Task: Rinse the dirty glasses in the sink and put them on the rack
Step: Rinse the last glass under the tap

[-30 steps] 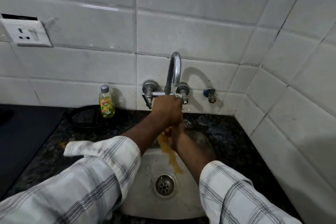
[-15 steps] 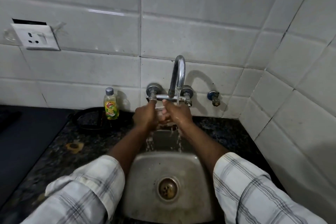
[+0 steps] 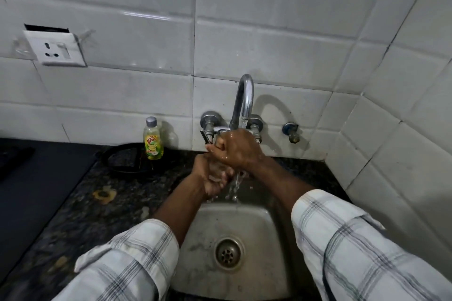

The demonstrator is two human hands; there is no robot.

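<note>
Both hands meet under the tap (image 3: pixel 243 102), which stands on the tiled wall directly behind the sink (image 3: pixel 266 273). The left hand (image 3: pixel 210 176) sits below and slightly left of the tap's spout, its fingers curled around a clear glass (image 3: pixel 216 171) held over the back edge of the sink. The glass is mostly hidden by the hands, so its tilt cannot be told. The right hand (image 3: pixel 236 149) lies on top of it, just under the spout, closed into a loose fist with its fingers bent toward the mouth of the glass; whether they reach inside cannot be told. Water (image 3: pixel 234 184) runs off the hands and falls into the sink below the tap. The drain (image 3: pixel 228 254) lies in the basin floor, well in front of the tap. Both forearms come out of rolled checked sleeves (image 3: pixel 354 247).

Left of the tap, a small bottle of yellow dish soap (image 3: pixel 153 139) stands upright against the wall on the dark speckled bench (image 3: pixel 80 205). A black ring-shaped thing (image 3: pixel 122 161) lies on the bench at the bottle's foot. Further left of the tap and higher on the wall is a white power socket (image 3: pixel 56 49). Right of the tap, a second small valve (image 3: pixel 291 131) sticks out of the tiles.
</note>
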